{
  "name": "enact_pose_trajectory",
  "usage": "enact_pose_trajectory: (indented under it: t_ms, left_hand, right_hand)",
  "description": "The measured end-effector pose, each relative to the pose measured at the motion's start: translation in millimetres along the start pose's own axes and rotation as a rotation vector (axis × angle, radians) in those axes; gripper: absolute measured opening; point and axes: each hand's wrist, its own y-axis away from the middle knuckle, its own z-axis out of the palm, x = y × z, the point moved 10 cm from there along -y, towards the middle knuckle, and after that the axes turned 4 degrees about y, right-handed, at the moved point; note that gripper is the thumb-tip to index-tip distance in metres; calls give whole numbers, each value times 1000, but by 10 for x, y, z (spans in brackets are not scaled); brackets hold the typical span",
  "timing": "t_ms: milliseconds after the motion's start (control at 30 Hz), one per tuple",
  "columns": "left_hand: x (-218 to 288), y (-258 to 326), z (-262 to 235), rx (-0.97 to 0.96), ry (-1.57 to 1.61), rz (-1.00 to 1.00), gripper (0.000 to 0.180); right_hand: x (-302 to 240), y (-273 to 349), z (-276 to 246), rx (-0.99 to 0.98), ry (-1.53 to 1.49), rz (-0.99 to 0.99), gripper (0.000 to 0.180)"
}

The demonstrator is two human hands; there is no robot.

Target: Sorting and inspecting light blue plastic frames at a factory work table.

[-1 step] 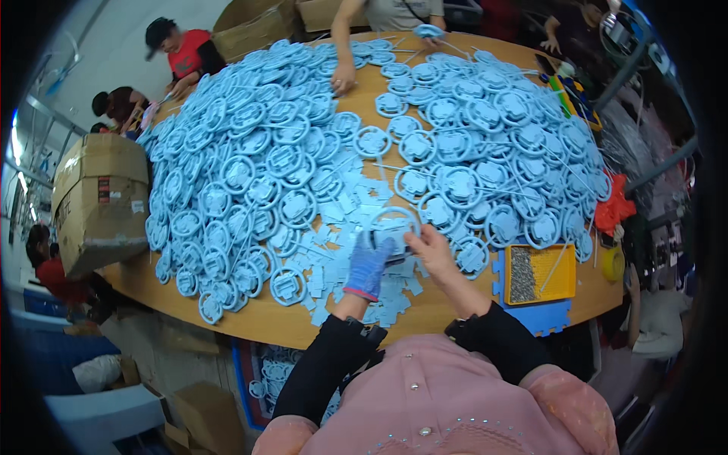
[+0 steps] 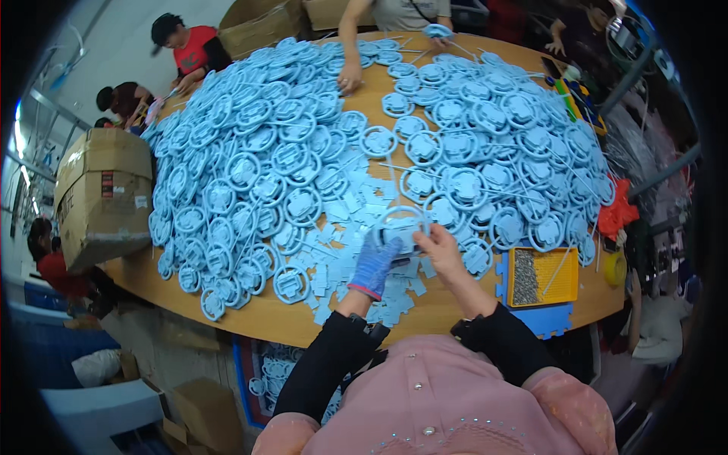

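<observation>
From the head view, your gloved left hand (image 2: 374, 262) and bare right hand (image 2: 442, 254) both clamp one blue ring-shaped plastic part (image 2: 400, 225) just above the desk (image 2: 303, 322); steady the ring and, it seems, twist off the centre piece. A labelled cardboard box (image 2: 102, 193) sits far left; a yellow tray (image 2: 542, 277) lies right.

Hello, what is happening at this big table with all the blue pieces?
A person in a pink top holds one blue plastic ring frame over the wooden table with both hands: the left hand in a blue glove, the right hand bare. Small loose blue pieces lie under the hands, and big heaps of the same ring frames cover the table. A yellow tray holding small grey parts sits to the right. Other people work around the far side.
</observation>
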Motion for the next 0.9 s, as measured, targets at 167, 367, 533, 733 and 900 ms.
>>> enact_pose_trajectory:
  t_ms: [167, 367, 533, 733, 900]
  left_hand:
    - [78, -336, -947, 212, -246, -21, 61]
    - [1343, -519, -1527, 484, -1337, 421, 69]
    - [1465, -1013, -1557, 316, -1761, 113, 88]
    - [1523, -1113, -1397, 234, -1856, -23, 99]
    - [1499, -1162, -1344, 86, -1811, 217, 104]
  right_hand:
    - [-462, -441, -1096, 222, -449, -209, 24]
    - [-362, -578, -373, -55, -14, -30, 38]
    - [-180, -570, 531, -142, 992, -473, 25]
    - [69, -631, 776, -206, 1505, -559, 13]
    - [235, -616, 446, -169, 1284, -478, 17]
